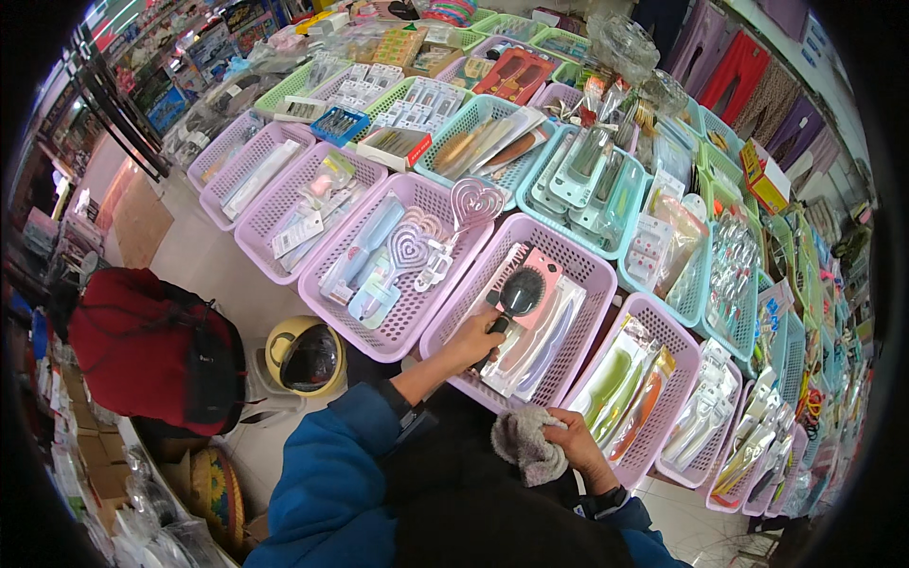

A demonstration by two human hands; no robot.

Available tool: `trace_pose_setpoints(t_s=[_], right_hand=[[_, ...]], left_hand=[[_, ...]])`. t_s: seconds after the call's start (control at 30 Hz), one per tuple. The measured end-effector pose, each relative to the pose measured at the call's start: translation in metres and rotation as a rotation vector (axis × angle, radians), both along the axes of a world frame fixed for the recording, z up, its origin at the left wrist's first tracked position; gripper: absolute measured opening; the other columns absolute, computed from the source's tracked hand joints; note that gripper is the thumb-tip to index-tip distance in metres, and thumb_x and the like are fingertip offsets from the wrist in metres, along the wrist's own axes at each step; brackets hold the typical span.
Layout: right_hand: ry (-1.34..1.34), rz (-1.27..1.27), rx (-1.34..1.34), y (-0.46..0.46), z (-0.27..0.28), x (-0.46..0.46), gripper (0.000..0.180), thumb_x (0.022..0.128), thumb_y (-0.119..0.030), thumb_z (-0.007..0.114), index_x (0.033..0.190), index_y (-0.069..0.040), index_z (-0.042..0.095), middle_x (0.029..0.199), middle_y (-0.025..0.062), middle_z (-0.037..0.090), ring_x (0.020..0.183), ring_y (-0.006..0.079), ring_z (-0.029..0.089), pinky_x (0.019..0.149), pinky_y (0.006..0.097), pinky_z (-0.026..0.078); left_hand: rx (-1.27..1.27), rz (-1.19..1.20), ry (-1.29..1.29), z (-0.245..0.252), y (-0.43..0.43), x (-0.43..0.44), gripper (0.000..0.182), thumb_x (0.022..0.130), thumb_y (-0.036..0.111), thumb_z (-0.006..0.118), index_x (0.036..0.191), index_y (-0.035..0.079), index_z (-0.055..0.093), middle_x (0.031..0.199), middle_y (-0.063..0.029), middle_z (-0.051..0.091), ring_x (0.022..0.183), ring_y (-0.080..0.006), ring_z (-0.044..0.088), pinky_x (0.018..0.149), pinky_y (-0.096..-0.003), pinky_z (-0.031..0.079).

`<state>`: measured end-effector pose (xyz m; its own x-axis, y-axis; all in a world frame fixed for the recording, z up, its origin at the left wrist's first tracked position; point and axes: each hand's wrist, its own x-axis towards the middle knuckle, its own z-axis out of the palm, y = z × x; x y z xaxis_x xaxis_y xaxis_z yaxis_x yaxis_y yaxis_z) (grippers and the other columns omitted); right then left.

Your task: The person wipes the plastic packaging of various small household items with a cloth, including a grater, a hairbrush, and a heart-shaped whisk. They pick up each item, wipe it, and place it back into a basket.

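My left hand (470, 343) grips the handle of a black round-headed hairbrush (522, 291), its head over a pink card. Hand and brush are at a purple plastic basket (603, 284), which also holds packaged combs (555, 339). My right hand (579, 444) holds a crumpled grey cloth (529, 446) at the basket's near edge. Left of this basket, another purple basket (317, 312) holds a blue hairbrush (369, 238) and heart-shaped wire-like items (410, 246). To the right, packaged green and orange combs (618, 380) lie in a third purple basket.
Blue baskets with packaged brushes (589, 163) and cutlery-like goods stand behind. Green baskets lie farther back. At left on the floor are a red and black backpack (153, 355) and a yellow helmet (305, 355). Trousers (735, 78) hang at the upper right.
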<state>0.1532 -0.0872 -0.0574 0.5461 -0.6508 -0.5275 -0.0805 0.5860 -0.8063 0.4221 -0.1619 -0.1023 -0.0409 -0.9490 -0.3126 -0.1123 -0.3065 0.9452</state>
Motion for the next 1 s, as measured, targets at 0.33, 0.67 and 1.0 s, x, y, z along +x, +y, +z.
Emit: trace_pose_setpoints(t_s=[0.33, 0.67, 1.0], right_hand=[[0.002, -0.085, 0.026, 0.002, -0.004, 0.002, 0.028, 0.083, 0.002, 0.06, 0.111, 0.005, 0.066, 0.094, 0.0065, 0.069, 0.081, 0.0137, 0.064, 0.074, 0.0259, 0.052], [0.07, -0.066, -0.052, 0.004, -0.004, 0.002, 0.032, 0.084, -0.003, 0.059, 0.114, 0.005, 0.064, 0.095, 0.0069, 0.069, 0.082, 0.0138, 0.064, 0.075, 0.0264, 0.052], [-0.002, -0.076, -0.026, 0.004, 0.003, 0.005, 0.037, 0.085, -0.002, 0.058, 0.121, 0.004, 0.062, 0.102, 0.0051, 0.069, 0.089, 0.0127, 0.063, 0.081, 0.0263, 0.051]], left_hand=[[-0.513, 0.284, -0.936, 0.018, -0.064, 0.09, 0.033, 0.079, 0.018, 0.065, 0.106, -0.001, 0.064, 0.1, -0.0225, 0.061, 0.101, -0.0384, 0.055, 0.085, -0.0478, 0.045], [-0.354, 0.187, -1.126, -0.028, -0.119, 0.112, 0.03, 0.075, 0.021, 0.066, 0.098, 0.002, 0.066, 0.104, -0.0176, 0.062, 0.108, -0.034, 0.052, 0.09, -0.0484, 0.043], [-0.419, 0.274, -0.708, 0.008, -0.089, 0.117, 0.028, 0.077, 0.023, 0.067, 0.09, -0.001, 0.066, 0.09, -0.0186, 0.065, 0.087, -0.0333, 0.062, 0.079, -0.0412, 0.048]])
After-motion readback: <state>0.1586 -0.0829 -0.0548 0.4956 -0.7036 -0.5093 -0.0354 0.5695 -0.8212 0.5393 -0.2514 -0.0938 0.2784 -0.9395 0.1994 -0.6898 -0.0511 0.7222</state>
